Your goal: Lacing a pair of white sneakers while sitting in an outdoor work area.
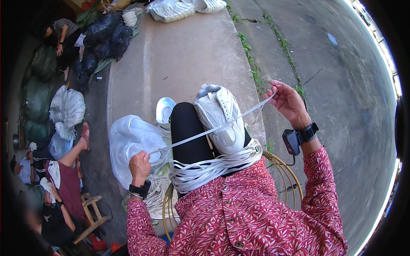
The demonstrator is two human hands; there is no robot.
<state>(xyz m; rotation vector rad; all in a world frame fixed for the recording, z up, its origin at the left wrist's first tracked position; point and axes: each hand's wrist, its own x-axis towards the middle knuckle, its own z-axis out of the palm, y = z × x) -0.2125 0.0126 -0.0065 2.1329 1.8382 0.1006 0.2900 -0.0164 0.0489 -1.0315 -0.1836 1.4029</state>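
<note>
A flat white shoelace (200, 135) is pulled nearly straight in a slant across my lap. Its near left end runs into my left hand (140, 167), which is closed in a fist around it. My right hand (287, 103), raised out to the right, pinches the other end between thumb and fingers. Beneath the stretched lace, a white and grey sneaker (218, 121) rests on my thigh, toe toward me. Laces show at its upper, though how far they are threaded I cannot tell. A thick bundle of white shoelaces (209, 174) lies over my lap.
A translucent plastic bag (132, 138) stands left of my knees, by a pale open-topped object (165, 110). More laces (159, 192) hang beside my seat's yellow tubular arm (165, 209). Several people work at left near a wooden stool (92, 215), black bags (109, 36) and filled sacks (67, 104).
</note>
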